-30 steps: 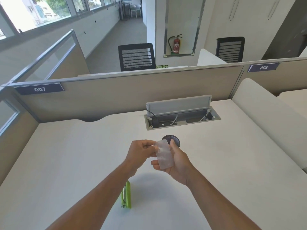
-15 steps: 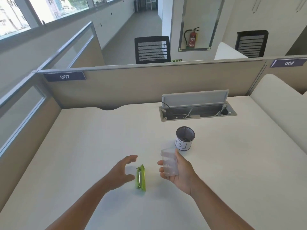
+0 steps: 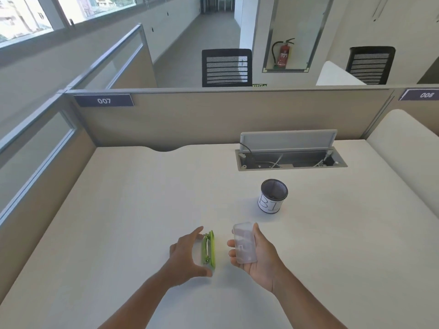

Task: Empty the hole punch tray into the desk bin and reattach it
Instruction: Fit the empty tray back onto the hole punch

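A green hole punch (image 3: 209,249) lies on its side on the white desk (image 3: 118,210). My left hand (image 3: 187,255) curls around its left side, index finger at the far end and thumb at the near end, fingers apart. My right hand (image 3: 257,255) holds the clear plastic tray (image 3: 244,243) just right of the punch, palm up. A small black mesh desk bin (image 3: 273,195) with a white paper label stands beyond my right hand.
An open cable hatch (image 3: 289,160) with wires is set into the desk behind the bin. Beige partitions (image 3: 213,115) close the far and left sides. A rounded white divider (image 3: 408,148) borders the right.
My left hand let go of the tray and dropped left to the green punch, now cupping it. My right hand lowered with the tray away from the bin.
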Tool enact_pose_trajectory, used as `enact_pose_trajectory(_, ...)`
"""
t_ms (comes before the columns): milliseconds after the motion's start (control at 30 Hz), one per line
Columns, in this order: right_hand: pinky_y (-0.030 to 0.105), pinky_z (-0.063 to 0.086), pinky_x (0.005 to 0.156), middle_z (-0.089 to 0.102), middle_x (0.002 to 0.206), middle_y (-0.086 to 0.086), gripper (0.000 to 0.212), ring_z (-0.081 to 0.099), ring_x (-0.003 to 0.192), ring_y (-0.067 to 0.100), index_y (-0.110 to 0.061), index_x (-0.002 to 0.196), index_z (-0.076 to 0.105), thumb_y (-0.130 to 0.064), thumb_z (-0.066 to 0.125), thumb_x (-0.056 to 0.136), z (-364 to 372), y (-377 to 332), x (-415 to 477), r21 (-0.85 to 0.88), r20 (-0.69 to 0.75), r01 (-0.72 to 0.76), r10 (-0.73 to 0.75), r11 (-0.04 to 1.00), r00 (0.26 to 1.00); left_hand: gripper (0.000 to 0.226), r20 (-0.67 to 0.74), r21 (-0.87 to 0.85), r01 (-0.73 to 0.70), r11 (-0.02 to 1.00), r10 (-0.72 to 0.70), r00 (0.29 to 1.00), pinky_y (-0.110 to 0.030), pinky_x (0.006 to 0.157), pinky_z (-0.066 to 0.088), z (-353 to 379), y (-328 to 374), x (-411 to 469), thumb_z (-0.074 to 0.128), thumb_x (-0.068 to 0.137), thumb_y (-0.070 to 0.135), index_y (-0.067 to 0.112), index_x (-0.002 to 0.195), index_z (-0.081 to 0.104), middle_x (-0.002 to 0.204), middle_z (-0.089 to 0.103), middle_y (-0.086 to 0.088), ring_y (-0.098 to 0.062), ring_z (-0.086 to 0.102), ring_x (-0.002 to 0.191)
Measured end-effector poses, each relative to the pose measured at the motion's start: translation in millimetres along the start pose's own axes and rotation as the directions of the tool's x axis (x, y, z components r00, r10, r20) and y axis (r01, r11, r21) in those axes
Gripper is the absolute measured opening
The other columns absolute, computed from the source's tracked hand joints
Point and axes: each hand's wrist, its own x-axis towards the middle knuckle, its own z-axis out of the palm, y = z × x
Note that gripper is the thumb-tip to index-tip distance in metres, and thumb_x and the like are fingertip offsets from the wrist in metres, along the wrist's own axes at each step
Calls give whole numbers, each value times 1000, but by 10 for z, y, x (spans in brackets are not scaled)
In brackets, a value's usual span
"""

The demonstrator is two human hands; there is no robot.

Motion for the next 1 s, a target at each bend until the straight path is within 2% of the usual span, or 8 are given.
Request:
enact_pose_trajectory(100, 38, 59, 66, 75, 97, 22, 73, 69, 71, 32, -2, 133, 67, -63, 37, 106, -6, 16, -15, -4, -6, 4, -4, 1000, 1000, 135, -6, 17, -28, 999, 28, 1000, -29, 118, 16, 39, -12, 37, 93, 51, 66, 48, 163, 21, 145, 44, 27, -7, 31, 144)
enact_pose_trajectory(333, 38, 59, 65, 75, 97, 22, 73, 69, 71, 32, -3, 132, 68, -65, 37, 106, -46, 20, -14, 0, -31, 9, -9, 1000, 999, 122, -30, 58, -52, 997, 54, 998, -30, 118, 18, 69, -8, 109, 90, 54, 65, 44, 160, 33, 143, 47, 22, -6, 32, 143)
enact_pose_trajectory(500, 38, 58, 65, 75, 96, 22, 70, 68, 72, 33, -6, 125, 71, -64, 38, 106, -63, 29, -1, 7, -23, 10, -10, 1000, 1000, 106, -53, 55, -53, 997, 56, 997, -30, 116, 21, 75, 12, 108, 89, 55, 61, 47, 149, 41, 139, 50, 23, -5, 37, 142)
enact_pose_trajectory(633, 39, 58, 67, 75, 97, 22, 68, 69, 73, 33, -5, 125, 71, -62, 38, 106, -90, 26, 25, 9, -33, 20, -19, 1000, 999, 99, -62, 23, -30, 999, 32, 998, -30, 112, 24, 19, 88, 85, 91, 54, 62, 60, 136, 36, 136, 53, 22, -11, 43, 136)
enact_pose_trajectory(800, 39, 57, 70, 75, 101, 22, 67, 70, 77, 33, -6, 127, 70, -60, 37, 107, -107, 19, 53, 23, -35, 29, -28, 999, 999, 99, -122, 4, -53, 999, 53, 991, -29, 111, 24, -149, 347, 43, 90, 54, 63, 56, 139, 38, 132, 50, 25, -12, 41, 133)
enact_pose_trajectory(867, 39, 57, 70, 75, 106, 23, 67, 71, 80, 34, -5, 130, 69, -59, 36, 108, -99, 26, 65, 36, -33, 30, -29, 999, 999, 95, -147, 29, -90, 995, 94, 985, -29, 111, 23, -217, 498, 8, 88, 55, 62, 55, 136, 39, 129, 49, 29, -4, 38, 131)
enact_pose_trajectory(933, 39, 58, 71, 76, 111, 24, 67, 73, 84, 34, -6, 133, 69, -59, 36, 108, -79, 39, 72, 48, -28, 30, -29, 998, 999, 89, -160, 75, -149, 986, 159, 974, -30, 110, 22, -267, 648, -35, 86, 57, 62, 55, 132, 38, 123, 43, 38, 15, 32, 128)
enact_pose_trajectory(1000, 40, 59, 73, 77, 114, 24, 67, 74, 87, 34, -6, 134, 69, -59, 37, 108, -51, 55, 75, 71, -16, 24, -23, 997, 1000, 86, -158, 135, -184, 974, 205, 966, -32, 112, 22, -296, 792, -73, 83, 60, 63, 48, 134, 42, 120, 45, 37, 13, 35, 128)
